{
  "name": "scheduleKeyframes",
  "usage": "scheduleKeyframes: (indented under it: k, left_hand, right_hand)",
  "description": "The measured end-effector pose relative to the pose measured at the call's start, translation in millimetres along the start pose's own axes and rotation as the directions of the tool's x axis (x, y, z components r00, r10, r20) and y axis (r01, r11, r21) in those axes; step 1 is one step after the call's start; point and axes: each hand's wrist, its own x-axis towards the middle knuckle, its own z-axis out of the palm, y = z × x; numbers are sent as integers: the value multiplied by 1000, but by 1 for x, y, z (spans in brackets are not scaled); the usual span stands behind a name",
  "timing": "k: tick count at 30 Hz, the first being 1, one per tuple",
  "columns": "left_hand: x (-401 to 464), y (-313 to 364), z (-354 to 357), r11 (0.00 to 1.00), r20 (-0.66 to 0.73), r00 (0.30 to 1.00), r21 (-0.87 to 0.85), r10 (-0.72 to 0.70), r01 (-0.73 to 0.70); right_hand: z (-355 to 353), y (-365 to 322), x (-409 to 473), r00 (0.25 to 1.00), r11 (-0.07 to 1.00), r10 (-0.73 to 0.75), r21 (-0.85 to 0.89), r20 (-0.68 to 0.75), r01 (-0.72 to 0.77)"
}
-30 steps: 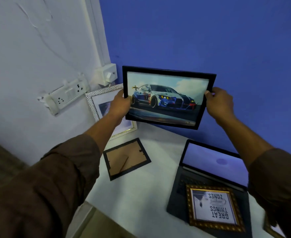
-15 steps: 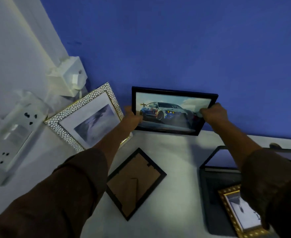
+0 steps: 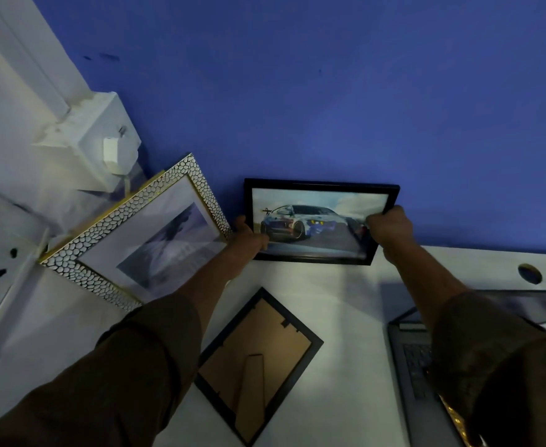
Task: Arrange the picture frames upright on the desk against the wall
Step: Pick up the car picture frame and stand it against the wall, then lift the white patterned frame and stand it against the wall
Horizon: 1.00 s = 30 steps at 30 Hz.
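A second ago the car-picture frame [image 3: 321, 221] was held up in the air in front of the blue wall [image 3: 329, 91]; now it has come down so its lower edge sits at the back of the white desk [image 3: 313, 304], its top against the wall — the placing looks nearly done, needing only a check that it leans steadily before letting go. The left hand [image 3: 249, 235] grasps its lower left side, fingers wrapped round the edge; the right hand [image 3: 391, 225] clenches the right side, thumb over the front.

The frame is a thin, glossy black rectangle, landscape, with a reflective front likely to slide on the smooth desktop. At 9 o'clock from it, just beside the left hand, a larger pebble-textured frame [image 3: 136, 233] in silver and gold already leans in the corner. At 6 o'clock a black frame [image 3: 258, 362] lies face down, showing its brown card backing and folded stand — 1 of those yet to be stood up. At 4 o'clock sits a grey laptop [image 3: 410, 366], with a gold ornate frame [image 3: 455, 421] on it, mostly hidden by the sleeve.
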Motion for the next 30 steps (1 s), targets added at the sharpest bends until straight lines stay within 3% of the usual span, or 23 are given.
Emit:
scheduleKeyframes:
  k: [25,30]
  left_hand:
    - [0,-1,6,989,-51,997,-132,64,-71]
    - [-23,-7,1,976,-49,995,-196,85,-93]
  right_hand:
    - [3,2,-16,992,991,-76,101,-97,86]
    - [2,2,-44,958,972,-226,21,-176,233]
